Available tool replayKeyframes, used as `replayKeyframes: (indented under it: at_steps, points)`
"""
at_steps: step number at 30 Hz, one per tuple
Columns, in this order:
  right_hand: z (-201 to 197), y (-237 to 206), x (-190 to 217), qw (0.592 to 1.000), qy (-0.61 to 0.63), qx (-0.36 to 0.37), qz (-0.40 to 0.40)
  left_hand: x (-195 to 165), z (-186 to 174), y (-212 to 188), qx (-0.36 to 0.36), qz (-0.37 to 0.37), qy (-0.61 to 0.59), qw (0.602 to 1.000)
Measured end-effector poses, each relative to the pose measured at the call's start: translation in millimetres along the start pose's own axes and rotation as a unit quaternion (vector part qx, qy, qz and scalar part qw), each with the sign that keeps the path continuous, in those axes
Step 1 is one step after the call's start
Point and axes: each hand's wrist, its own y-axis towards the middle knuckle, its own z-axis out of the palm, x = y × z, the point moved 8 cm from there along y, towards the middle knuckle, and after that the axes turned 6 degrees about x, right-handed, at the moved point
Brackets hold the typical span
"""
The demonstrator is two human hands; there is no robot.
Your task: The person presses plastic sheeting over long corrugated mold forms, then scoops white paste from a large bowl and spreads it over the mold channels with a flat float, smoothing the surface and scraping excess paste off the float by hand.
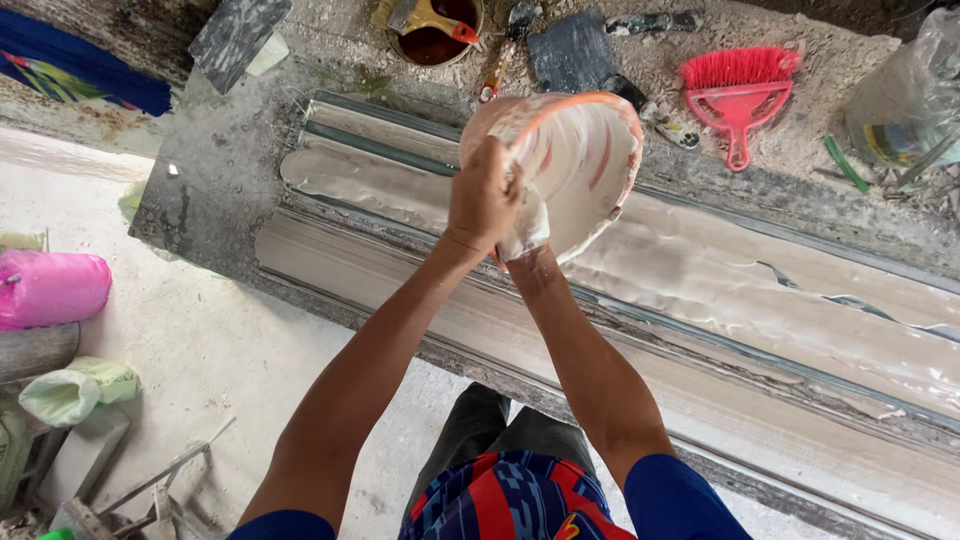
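The step in hand looks like emptying wet white plaster into the long mould [700, 270] on the workbench [215, 180]. The left hand [482, 200] grips the rim of the orange rubber bowl [570, 165], tipped over the mould just above centre; the right hand [527, 228], coated white, presses inside it — whether clenched, I cannot tell. Plaster smears the bowl's wall and already pools in the mould. Next probably calls for scraping out the remainder. At twelve o'clock a tin [432, 40] holds brown liquid and a brush [425, 15]; a red hand broom [740, 85] lies at two.
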Motion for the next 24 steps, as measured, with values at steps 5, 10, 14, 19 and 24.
replayKeyframes:
  at_steps: [5,10,14,19,24]
  points:
    - [-36,-9,11,0.978,0.016,-0.207,0.006,56,-13,-15,-0.070,-0.133,-0.038,0.988]
    - [-45,16,52,0.990,0.110,-0.050,-0.078,96,-63,-23,-0.190,-0.123,0.022,0.974]
    - [-86,30,72,0.964,0.087,-0.241,-0.066,154,-135,-38,-0.249,-0.094,-0.080,0.961]
    - [-86,97,45,0.987,-0.125,-0.099,0.023,252,-245,-82,-0.296,-0.164,-0.056,0.939]
    - [-116,190,-30,0.906,-0.419,-0.053,0.036,328,-334,-136,-0.291,-0.175,0.061,0.938]
